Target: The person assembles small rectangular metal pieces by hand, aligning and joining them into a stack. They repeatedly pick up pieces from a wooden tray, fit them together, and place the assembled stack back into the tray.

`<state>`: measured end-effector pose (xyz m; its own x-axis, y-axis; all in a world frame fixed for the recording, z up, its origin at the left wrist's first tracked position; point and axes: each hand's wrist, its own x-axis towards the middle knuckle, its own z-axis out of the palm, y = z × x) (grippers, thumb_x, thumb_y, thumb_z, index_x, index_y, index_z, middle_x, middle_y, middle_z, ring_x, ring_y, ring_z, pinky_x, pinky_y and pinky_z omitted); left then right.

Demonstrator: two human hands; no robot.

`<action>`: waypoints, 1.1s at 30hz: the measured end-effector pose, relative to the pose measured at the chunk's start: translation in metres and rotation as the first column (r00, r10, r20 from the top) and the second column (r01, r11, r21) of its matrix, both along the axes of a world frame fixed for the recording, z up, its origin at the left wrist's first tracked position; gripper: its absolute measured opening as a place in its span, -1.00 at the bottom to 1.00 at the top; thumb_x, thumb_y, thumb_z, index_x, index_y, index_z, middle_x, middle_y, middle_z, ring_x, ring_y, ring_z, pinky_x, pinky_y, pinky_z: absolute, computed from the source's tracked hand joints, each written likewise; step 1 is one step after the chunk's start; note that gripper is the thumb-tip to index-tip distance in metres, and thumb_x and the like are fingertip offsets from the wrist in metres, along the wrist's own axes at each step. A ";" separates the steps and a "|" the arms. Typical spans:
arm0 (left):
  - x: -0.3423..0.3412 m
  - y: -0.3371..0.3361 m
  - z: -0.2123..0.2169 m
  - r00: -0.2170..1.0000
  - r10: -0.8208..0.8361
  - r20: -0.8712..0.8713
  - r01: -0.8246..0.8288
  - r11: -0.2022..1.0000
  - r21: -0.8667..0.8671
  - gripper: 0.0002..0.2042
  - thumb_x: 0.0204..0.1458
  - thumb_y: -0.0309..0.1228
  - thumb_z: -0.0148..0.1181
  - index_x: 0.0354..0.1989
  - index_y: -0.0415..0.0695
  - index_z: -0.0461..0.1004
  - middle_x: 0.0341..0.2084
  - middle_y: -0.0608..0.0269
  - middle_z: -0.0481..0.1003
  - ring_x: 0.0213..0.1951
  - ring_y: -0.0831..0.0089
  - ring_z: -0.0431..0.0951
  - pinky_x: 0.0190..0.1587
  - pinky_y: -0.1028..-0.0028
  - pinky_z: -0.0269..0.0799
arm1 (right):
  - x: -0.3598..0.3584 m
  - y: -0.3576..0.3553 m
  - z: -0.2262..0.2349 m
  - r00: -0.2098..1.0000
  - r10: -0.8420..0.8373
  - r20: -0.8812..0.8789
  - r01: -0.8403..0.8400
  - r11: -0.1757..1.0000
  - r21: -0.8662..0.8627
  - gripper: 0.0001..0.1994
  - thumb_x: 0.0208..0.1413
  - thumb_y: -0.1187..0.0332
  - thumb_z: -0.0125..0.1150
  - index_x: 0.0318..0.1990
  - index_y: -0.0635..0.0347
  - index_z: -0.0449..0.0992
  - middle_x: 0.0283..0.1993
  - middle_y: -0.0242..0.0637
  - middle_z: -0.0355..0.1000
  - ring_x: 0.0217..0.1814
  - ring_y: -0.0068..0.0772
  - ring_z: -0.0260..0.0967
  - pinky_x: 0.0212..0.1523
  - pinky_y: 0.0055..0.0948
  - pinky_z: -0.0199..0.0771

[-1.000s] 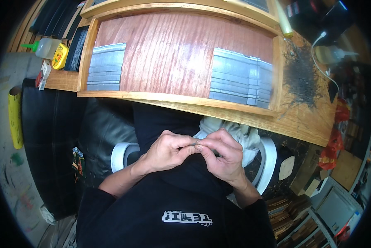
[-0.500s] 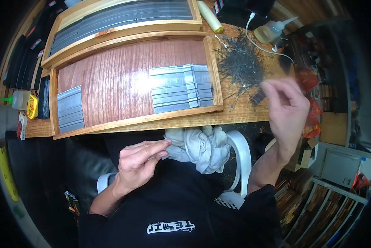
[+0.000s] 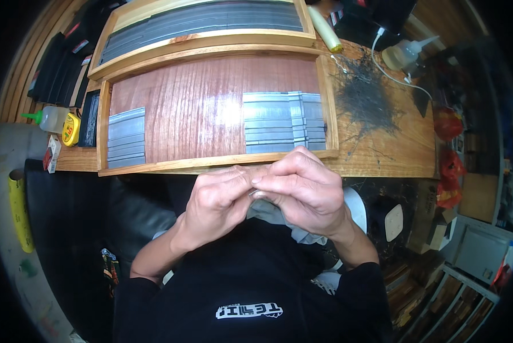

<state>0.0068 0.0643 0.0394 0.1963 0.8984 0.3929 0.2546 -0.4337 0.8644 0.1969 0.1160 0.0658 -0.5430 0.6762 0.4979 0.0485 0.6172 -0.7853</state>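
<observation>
My left hand (image 3: 217,200) and my right hand (image 3: 307,191) meet in front of my chest, just short of the table's front edge. Both are closed, thumbs and fingertips pinched together. Whatever sits between the fingertips is mostly hidden; only a tiny thin light edge shows there. Just beyond them lies a shallow wooden tray (image 3: 211,164) with a reddish wood-grain bottom. Inside it, flat grey strips (image 3: 126,137) line the left end, and a wider block of grey strips (image 3: 271,123) fills part of the right. Right of the tray spreads a pile of thin dark wires (image 3: 371,94).
Behind stands a second wooden tray (image 3: 205,41) filled with dark grey strips. A pale roll (image 3: 325,31), a squeeze bottle (image 3: 402,55) and a white cable (image 3: 387,70) lie back right. At left are a green-tipped bottle (image 3: 52,119) and a yellow container (image 3: 71,129). Grey cloth (image 3: 308,235) rests below my hands.
My right hand has come from beside the wire pile to my left hand, and their fingertips now meet. My left hand has closed. The view has shifted, so the table sits farther right.
</observation>
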 end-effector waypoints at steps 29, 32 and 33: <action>-0.010 -0.058 -0.044 0.672 0.395 0.627 0.385 0.537 -0.751 -0.77 0.26 -0.60 0.25 0.08 -0.29 0.56 -0.17 -0.06 0.69 -0.11 0.22 0.73 0.01 0.28 0.69 | 0.031 -0.073 -0.054 0.945 0.293 0.144 -0.159 0.798 -0.581 -0.83 0.14 0.51 0.45 -0.17 0.29 0.57 -0.17 -0.24 0.56 -0.24 -0.31 0.60 -0.22 -0.45 0.62; -0.011 -0.059 -0.049 0.604 0.428 0.672 0.430 0.534 -0.728 -0.75 0.27 -0.61 0.24 0.10 -0.27 0.55 -0.12 -0.07 0.68 -0.06 0.20 0.72 0.05 0.25 0.68 | 0.026 -0.080 -0.067 0.970 0.229 0.078 -0.141 0.797 -0.587 -0.85 0.10 0.53 0.46 -0.20 0.30 0.62 -0.16 -0.22 0.61 -0.19 -0.27 0.62 -0.21 -0.43 0.62; -0.011 -0.059 -0.049 0.579 0.454 0.677 0.431 0.535 -0.727 -0.75 0.27 -0.61 0.23 0.11 -0.29 0.54 -0.12 -0.06 0.68 -0.06 0.21 0.72 0.05 0.27 0.68 | 0.024 -0.080 -0.068 0.972 0.221 0.079 -0.137 0.807 -0.575 -0.86 0.10 0.53 0.47 -0.21 0.30 0.64 -0.16 -0.21 0.62 -0.19 -0.27 0.63 -0.21 -0.43 0.62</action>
<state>-0.0046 0.0054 -0.0098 0.2286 0.8498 -0.4750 -0.6379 0.4993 0.5863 0.2207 0.0360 -0.0022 -0.7153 0.6983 -0.0259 0.1124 0.0784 -0.9906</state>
